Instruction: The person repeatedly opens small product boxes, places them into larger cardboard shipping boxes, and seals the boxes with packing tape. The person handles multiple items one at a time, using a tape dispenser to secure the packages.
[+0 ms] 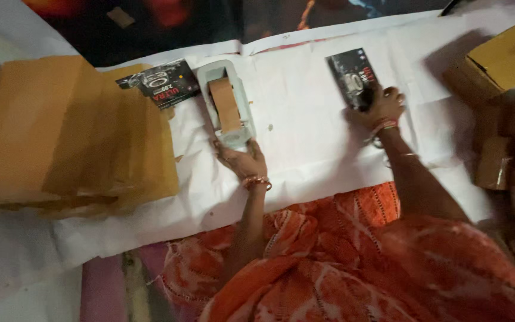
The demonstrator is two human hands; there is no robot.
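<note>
My left hand (241, 160) rests on the near end of a pale grey tape dispenser (227, 102) that carries a roll of brown tape (226, 104). It lies on white paper (305, 119) spread over the floor. My right hand (382, 106) grips the lower edge of a small black product box (351, 74) lying on the paper to the right. A second black box (163, 83) lies left of the dispenser, beside a stack of brown flattened cardboard (61, 131).
Brown cardboard boxes (508, 59) and smaller brown parcels (508, 161) are piled at the right edge. Orange patterned cloth (359, 262) covers my lap in the foreground. Dark items lie beyond the paper's far edge.
</note>
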